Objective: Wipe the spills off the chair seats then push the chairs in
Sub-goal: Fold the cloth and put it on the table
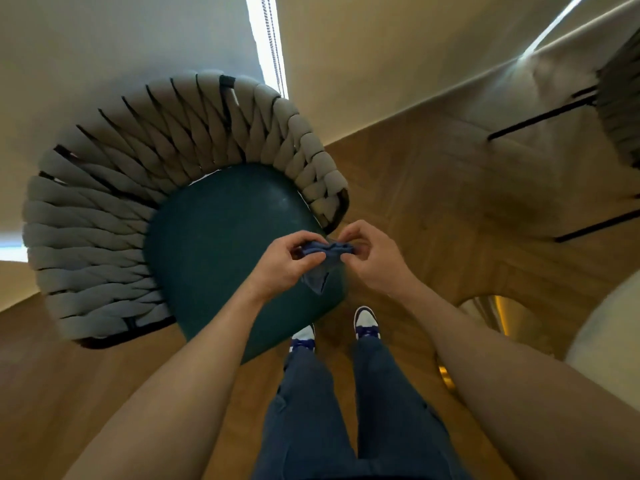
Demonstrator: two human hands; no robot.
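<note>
Blue cloth (320,252) bunched between left hand (287,261) and right hand (372,254), both pinching it above the teal chair seat (221,237); wiping apparently not begun here, chair standing out in the open, unpushed.

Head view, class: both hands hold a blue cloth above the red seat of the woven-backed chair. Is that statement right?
Not quite. The head view shows the seat is dark teal green, not red. The rest stands: the left hand and right hand both hold the blue cloth above the woven-backed chair.
</note>
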